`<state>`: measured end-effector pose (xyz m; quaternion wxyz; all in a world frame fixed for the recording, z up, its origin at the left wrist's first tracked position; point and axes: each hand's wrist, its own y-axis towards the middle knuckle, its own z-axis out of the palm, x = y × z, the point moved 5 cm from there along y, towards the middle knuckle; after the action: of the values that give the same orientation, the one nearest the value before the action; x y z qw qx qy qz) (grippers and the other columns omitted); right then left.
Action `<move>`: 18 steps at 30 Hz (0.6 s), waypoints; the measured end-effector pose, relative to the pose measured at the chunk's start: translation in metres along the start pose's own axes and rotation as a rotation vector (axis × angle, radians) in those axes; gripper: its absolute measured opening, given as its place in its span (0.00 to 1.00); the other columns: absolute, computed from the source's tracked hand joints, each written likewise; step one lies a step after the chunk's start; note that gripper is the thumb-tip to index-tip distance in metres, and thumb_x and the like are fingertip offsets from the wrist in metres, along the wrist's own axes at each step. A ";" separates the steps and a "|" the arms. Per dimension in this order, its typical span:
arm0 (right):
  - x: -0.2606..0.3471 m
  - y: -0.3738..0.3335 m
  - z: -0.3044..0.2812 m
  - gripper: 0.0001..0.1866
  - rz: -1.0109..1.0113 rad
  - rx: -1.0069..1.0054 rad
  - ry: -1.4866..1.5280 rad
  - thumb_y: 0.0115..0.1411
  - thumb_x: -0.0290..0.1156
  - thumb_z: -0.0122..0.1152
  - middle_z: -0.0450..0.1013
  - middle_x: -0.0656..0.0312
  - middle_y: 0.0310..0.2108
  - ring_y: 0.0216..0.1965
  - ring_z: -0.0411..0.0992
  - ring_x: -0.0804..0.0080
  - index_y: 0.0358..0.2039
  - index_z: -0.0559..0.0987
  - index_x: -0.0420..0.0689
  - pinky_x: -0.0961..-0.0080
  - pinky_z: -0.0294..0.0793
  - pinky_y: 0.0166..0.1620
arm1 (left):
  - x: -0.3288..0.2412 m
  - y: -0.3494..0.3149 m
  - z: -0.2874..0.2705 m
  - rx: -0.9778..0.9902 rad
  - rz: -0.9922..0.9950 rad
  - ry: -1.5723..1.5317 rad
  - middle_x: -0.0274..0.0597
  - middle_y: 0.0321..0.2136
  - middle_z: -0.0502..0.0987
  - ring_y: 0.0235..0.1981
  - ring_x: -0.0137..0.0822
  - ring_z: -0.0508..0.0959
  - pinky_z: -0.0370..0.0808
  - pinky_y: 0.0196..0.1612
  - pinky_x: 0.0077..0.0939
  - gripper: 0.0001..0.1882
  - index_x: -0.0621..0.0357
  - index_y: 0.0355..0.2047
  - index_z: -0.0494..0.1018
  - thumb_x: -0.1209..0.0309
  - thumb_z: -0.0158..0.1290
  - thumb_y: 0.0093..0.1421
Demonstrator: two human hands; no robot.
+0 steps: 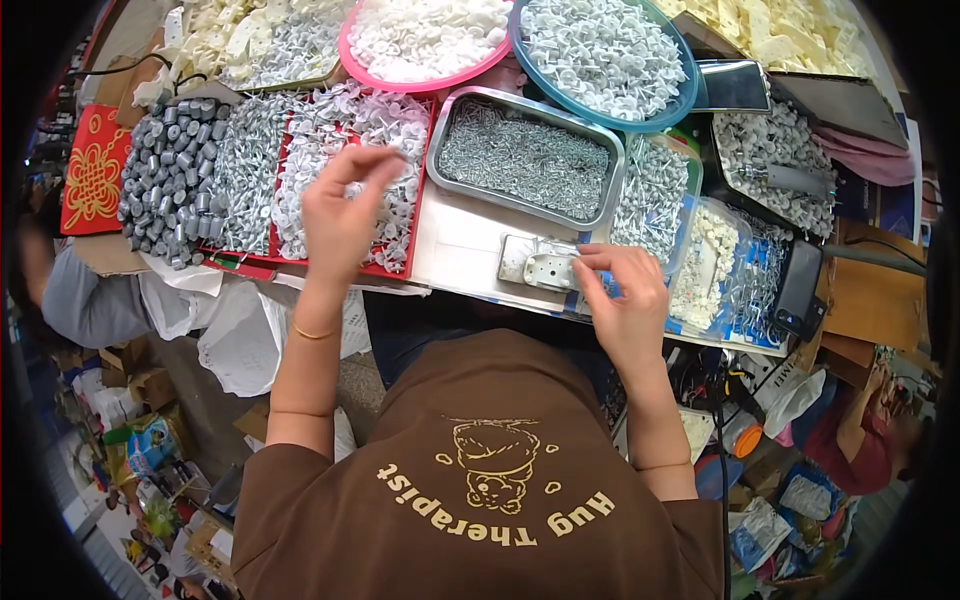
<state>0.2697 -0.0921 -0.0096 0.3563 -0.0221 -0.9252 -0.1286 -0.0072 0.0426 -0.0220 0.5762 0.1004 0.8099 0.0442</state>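
Note:
My left hand (343, 210) hovers over a red tray (412, 245) of small white plastic parts. Its thumb and fingertips come together in a pinch, slightly blurred; whatever may be between them cannot be made out. At the near edge of the table, my right hand (630, 290) has its thumb and fingertips closed at the right end of a small metal block (514, 262). On that block lies a cream-white plastic plate (550, 270) with holes. Anything pinched in the right fingers is too small to name.
A steel tray (432, 165) of tiny metal pins stands beyond the block. Behind it are a pink basin (350, 65) and a teal basin (690, 95) of white parts. Grey cylinders (172, 180) are heaped at left. A phone (735, 86) lies at back right.

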 end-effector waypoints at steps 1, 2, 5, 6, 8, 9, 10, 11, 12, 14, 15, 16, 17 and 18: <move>0.001 -0.001 0.000 0.05 -0.001 0.001 -0.002 0.53 0.25 0.70 0.81 0.57 0.35 0.36 0.77 0.59 0.30 0.83 0.39 0.66 0.72 0.47 | -0.012 -0.008 0.013 0.074 0.038 0.032 0.38 0.35 0.83 0.37 0.27 0.81 0.75 0.45 0.22 0.08 0.63 0.42 0.81 0.77 0.59 0.62; 0.003 -0.001 0.001 0.05 -0.032 0.030 -0.026 0.54 0.25 0.69 0.81 0.57 0.36 0.36 0.76 0.59 0.31 0.83 0.39 0.66 0.72 0.47 | -0.022 -0.017 0.029 0.138 0.023 0.042 0.39 0.35 0.83 0.37 0.27 0.80 0.75 0.44 0.23 0.07 0.63 0.39 0.81 0.77 0.59 0.62; 0.009 0.003 -0.005 0.06 -0.071 0.092 -0.089 0.55 0.26 0.69 0.81 0.57 0.36 0.36 0.76 0.60 0.33 0.83 0.39 0.67 0.71 0.47 | -0.042 -0.041 0.072 0.372 0.164 0.149 0.38 0.37 0.83 0.36 0.31 0.80 0.71 0.47 0.29 0.07 0.59 0.40 0.82 0.76 0.59 0.61; 0.010 0.006 -0.009 0.06 -0.073 0.126 -0.130 0.56 0.26 0.68 0.81 0.56 0.36 0.35 0.76 0.61 0.34 0.84 0.39 0.68 0.72 0.45 | -0.042 -0.049 0.088 0.438 0.165 0.119 0.37 0.38 0.83 0.35 0.34 0.79 0.67 0.49 0.34 0.05 0.57 0.37 0.80 0.73 0.59 0.61; 0.016 0.022 -0.025 0.06 -0.034 0.063 -0.010 0.57 0.26 0.68 0.80 0.57 0.35 0.35 0.75 0.64 0.35 0.83 0.39 0.70 0.72 0.44 | -0.042 -0.062 0.112 0.467 0.236 0.112 0.33 0.39 0.84 0.38 0.35 0.79 0.59 0.53 0.40 0.04 0.55 0.35 0.78 0.70 0.60 0.61; 0.017 0.032 -0.035 0.07 0.019 -0.004 0.109 0.58 0.26 0.67 0.80 0.58 0.34 0.34 0.74 0.67 0.36 0.83 0.38 0.73 0.72 0.42 | -0.042 -0.066 0.120 0.446 0.310 0.127 0.30 0.40 0.84 0.40 0.33 0.79 0.56 0.53 0.41 0.04 0.54 0.35 0.78 0.69 0.60 0.60; 0.013 0.044 -0.041 0.07 0.053 -0.077 0.126 0.59 0.26 0.67 0.78 0.61 0.32 0.33 0.72 0.74 0.36 0.83 0.37 0.78 0.71 0.40 | -0.038 -0.068 0.127 0.424 0.320 0.159 0.29 0.41 0.84 0.41 0.32 0.78 0.57 0.52 0.42 0.05 0.53 0.33 0.78 0.69 0.61 0.59; 0.004 0.056 -0.041 0.07 0.090 -0.122 0.133 0.59 0.27 0.67 0.78 0.62 0.31 0.32 0.71 0.76 0.36 0.82 0.37 0.78 0.71 0.40 | -0.033 -0.071 0.128 0.418 0.320 0.160 0.29 0.41 0.84 0.41 0.32 0.78 0.57 0.52 0.42 0.05 0.53 0.33 0.78 0.69 0.61 0.59; -0.007 0.070 -0.042 0.07 0.127 -0.171 0.138 0.60 0.27 0.67 0.78 0.63 0.31 0.32 0.71 0.78 0.36 0.82 0.37 0.79 0.70 0.39 | -0.028 -0.072 0.131 0.417 0.291 0.150 0.29 0.41 0.84 0.41 0.32 0.78 0.57 0.52 0.43 0.04 0.53 0.33 0.78 0.69 0.61 0.58; -0.021 0.099 -0.042 0.08 0.039 -0.216 0.059 0.61 0.29 0.67 0.79 0.63 0.30 0.31 0.71 0.81 0.36 0.83 0.37 0.80 0.70 0.37 | -0.022 -0.073 0.133 0.407 0.264 0.142 0.29 0.41 0.84 0.41 0.32 0.78 0.57 0.52 0.44 0.04 0.52 0.32 0.77 0.69 0.61 0.58; -0.029 0.114 -0.040 0.08 0.025 -0.242 0.013 0.61 0.30 0.67 0.79 0.63 0.30 0.30 0.71 0.81 0.36 0.83 0.38 0.81 0.70 0.37 | -0.025 -0.076 0.134 0.384 0.339 0.177 0.29 0.41 0.83 0.41 0.32 0.79 0.57 0.52 0.44 0.04 0.52 0.32 0.77 0.69 0.61 0.58; -0.040 0.133 -0.035 0.09 0.053 -0.228 -0.056 0.60 0.32 0.67 0.79 0.61 0.30 0.30 0.73 0.76 0.34 0.83 0.40 0.77 0.71 0.37 | -0.028 -0.079 0.135 0.357 0.413 0.214 0.29 0.42 0.83 0.42 0.32 0.79 0.57 0.52 0.44 0.04 0.52 0.32 0.78 0.69 0.62 0.57; -0.049 0.148 -0.032 0.09 0.003 -0.274 -0.171 0.59 0.34 0.68 0.79 0.60 0.30 0.30 0.74 0.71 0.33 0.84 0.41 0.73 0.72 0.37 | -0.030 -0.080 0.135 0.357 0.414 0.217 0.29 0.42 0.83 0.42 0.32 0.79 0.57 0.52 0.44 0.04 0.52 0.32 0.78 0.69 0.62 0.57; -0.058 0.163 -0.028 0.09 -0.052 -0.321 -0.284 0.58 0.35 0.69 0.79 0.59 0.29 0.31 0.74 0.67 0.32 0.84 0.42 0.70 0.72 0.37 | -0.032 -0.080 0.135 0.342 0.445 0.240 0.29 0.42 0.83 0.43 0.31 0.79 0.58 0.52 0.44 0.04 0.51 0.32 0.78 0.69 0.62 0.57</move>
<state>0.3524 0.0611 0.0081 0.2107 -0.0727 -0.9341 -0.2787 0.1213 -0.0486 -0.0521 0.4275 0.3647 0.8260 0.0440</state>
